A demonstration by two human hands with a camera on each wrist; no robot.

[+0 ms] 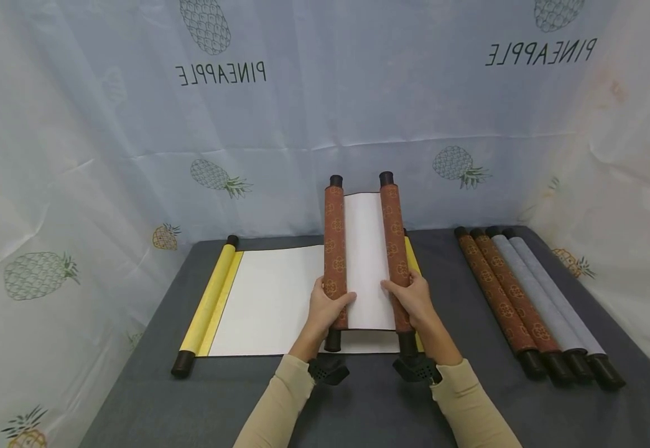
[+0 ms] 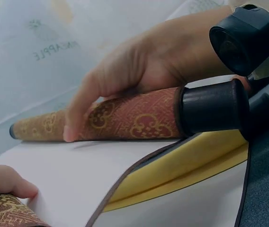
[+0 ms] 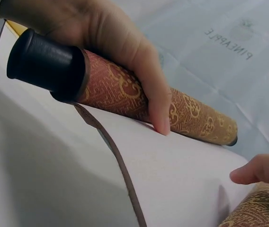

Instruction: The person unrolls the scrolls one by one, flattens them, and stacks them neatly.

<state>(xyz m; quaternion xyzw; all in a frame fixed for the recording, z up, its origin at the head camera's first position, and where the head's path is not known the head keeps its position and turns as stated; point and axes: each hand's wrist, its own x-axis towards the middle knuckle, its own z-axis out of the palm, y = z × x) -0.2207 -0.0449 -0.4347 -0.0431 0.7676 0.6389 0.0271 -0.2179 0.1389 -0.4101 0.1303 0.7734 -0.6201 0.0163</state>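
A brown-red brocade scroll [image 1: 334,242] with gold flower patterns and black end knobs is partly unrolled, a strip of white paper [image 1: 365,261] showing between its two rollers. My left hand [image 1: 325,310] grips the left roller near its lower end, thumb lying over the front. The right roller [image 2: 139,116] is held by my right hand [image 1: 416,305], its thumb at the inner edge. Behind and under this scroll, an opened scroll with yellow borders [image 1: 208,305] lies on the table; its white sheet [image 1: 269,302] is partly hidden by the held scroll.
On the right of the dark grey table [image 1: 235,410] lie two rolled brown scrolls [image 1: 495,298] and two rolled grey-blue scrolls [image 1: 554,295], side by side. A pale cloth [image 1: 313,112] printed with pineapples hangs behind the table and along both sides.
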